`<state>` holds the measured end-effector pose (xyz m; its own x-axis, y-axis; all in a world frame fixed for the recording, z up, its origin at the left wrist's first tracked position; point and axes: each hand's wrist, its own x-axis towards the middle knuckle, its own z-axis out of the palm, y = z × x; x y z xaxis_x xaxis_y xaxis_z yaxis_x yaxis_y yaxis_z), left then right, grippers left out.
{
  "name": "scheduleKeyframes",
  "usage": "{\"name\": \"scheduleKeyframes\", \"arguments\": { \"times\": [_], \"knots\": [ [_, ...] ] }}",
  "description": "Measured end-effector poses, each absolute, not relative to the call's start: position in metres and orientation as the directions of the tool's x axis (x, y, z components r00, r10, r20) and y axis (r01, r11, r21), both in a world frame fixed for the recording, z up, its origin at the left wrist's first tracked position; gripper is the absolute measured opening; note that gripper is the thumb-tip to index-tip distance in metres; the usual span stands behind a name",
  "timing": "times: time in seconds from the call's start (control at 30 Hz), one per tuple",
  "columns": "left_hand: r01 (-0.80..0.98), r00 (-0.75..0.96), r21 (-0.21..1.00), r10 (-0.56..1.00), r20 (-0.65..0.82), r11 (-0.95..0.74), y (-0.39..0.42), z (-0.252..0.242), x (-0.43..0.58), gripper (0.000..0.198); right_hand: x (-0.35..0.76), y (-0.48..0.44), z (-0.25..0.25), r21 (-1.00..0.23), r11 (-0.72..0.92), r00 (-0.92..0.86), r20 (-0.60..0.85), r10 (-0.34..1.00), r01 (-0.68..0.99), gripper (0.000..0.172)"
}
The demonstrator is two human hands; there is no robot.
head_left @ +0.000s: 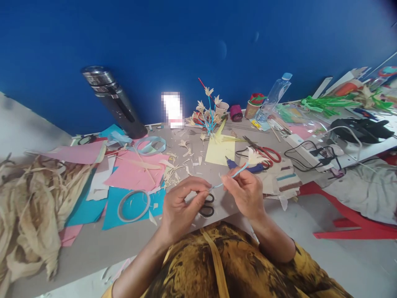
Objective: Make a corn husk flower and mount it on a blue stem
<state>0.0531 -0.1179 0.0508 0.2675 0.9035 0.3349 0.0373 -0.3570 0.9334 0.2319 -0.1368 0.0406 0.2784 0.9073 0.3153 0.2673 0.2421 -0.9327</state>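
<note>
Between my two hands runs a thin, pale blue stem [237, 172] topped by a cream husk flower [257, 157]. My right hand [246, 190] pinches this stem below the flower, which points up and to the right. At the stem's lower end the fingertips of my left hand [186, 205] are pinched together. Black-handled scissors [207, 211] lie on the table just beneath the left fingers. Beyond the right hand are a blue glue gun [252, 167] and red-handled scissors [269, 154], partly overlapping.
Several finished husk flowers [208, 108] on blue and red stems stand at the back. Pink paper [136, 167], a tape roll [134, 206] and dry husks [34, 211] lie left. A dark flask [119, 103] leans by the wall. A power strip [308, 153] with cables is right.
</note>
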Motion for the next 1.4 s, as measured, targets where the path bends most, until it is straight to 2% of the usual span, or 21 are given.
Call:
{"name": "scheduleKeyframes", "arguments": {
  "times": [0.07, 0.13, 0.2, 0.27, 0.47, 0.63, 0.83, 0.93, 1.0, 1.1, 1.17, 1.23, 1.4],
  "knots": [
    [0.108, 0.315, 0.818, 0.8, 0.511, -0.565, -0.118, 0.048, 0.052, 0.013, 0.229, -0.136, 0.037, -0.949, 0.235, 0.337, 0.297, 0.893, 0.211, 0.035],
    [0.129, 0.374, 0.698, 0.686, 0.624, -0.705, -0.117, 0.044, 0.051, 0.018, 0.226, -0.134, 0.032, -0.962, 0.237, 0.39, 0.273, 0.879, 0.139, 0.039],
    [0.145, 0.411, 0.62, 0.617, 0.671, -0.771, -0.116, 0.041, 0.051, 0.021, 0.223, -0.133, 0.03, -0.967, 0.244, 0.431, 0.252, 0.866, 0.074, 0.041],
    [0.15, 0.421, 0.594, 0.595, 0.685, -0.79, -0.117, 0.04, 0.053, 0.022, 0.221, -0.134, 0.03, -0.964, 0.258, 0.455, 0.259, 0.852, 0.065, 0.04],
    [0.164, 0.337, 0.68, 0.688, 0.643, -0.715, -0.124, 0.04, 0.063, 0.018, 0.218, -0.142, 0.044, -0.88, 0.317, 0.464, 0.459, 0.757, 0.353, 0.037],
    [0.192, 0.352, 0.661, 0.679, 0.644, -0.726, -0.125, 0.036, 0.066, 0.017, 0.222, -0.142, 0.047, -0.823, 0.286, 0.463, 0.525, 0.715, 0.491, 0.04],
    [0.199, 0.414, 0.581, 0.605, 0.68, -0.789, -0.123, 0.03, 0.067, 0.021, 0.226, -0.139, 0.048, -0.87, 0.262, 0.476, 0.455, 0.752, 0.418, 0.043],
    [0.23, 0.382, 0.591, 0.63, 0.676, -0.773, -0.122, 0.032, 0.069, 0.019, 0.229, -0.139, 0.049, -0.882, 0.223, 0.443, 0.41, 0.798, 0.414, 0.043],
    [0.241, 0.343, 0.66, 0.699, 0.628, -0.711, -0.122, 0.034, 0.069, 0.018, 0.233, -0.141, 0.05, -0.887, 0.196, 0.402, 0.375, 0.835, 0.419, 0.037],
    [0.193, 0.299, 0.822, 0.83, 0.472, -0.537, -0.124, 0.032, 0.067, 0.015, 0.239, -0.144, 0.05, -0.927, 0.176, 0.304, 0.282, 0.91, 0.33, 0.017],
    [0.126, 0.293, 0.903, 0.885, 0.362, -0.411, -0.126, 0.03, 0.066, 0.013, 0.242, -0.145, 0.048, -0.961, 0.164, 0.23, 0.215, 0.949, 0.225, 0.016],
    [0.092, 0.287, 0.931, 0.904, 0.316, -0.355, -0.127, 0.028, 0.066, 0.012, 0.243, -0.145, 0.047, -0.974, 0.159, 0.212, 0.191, 0.958, 0.159, 0.017],
    [0.185, 0.215, 0.841, 0.856, 0.47, -0.508, -0.127, 0.03, 0.069, 0.013, 0.24, -0.145, 0.045, -0.951, 0.245, 0.276, 0.29, 0.916, 0.186, 0.018]
  ]
}}
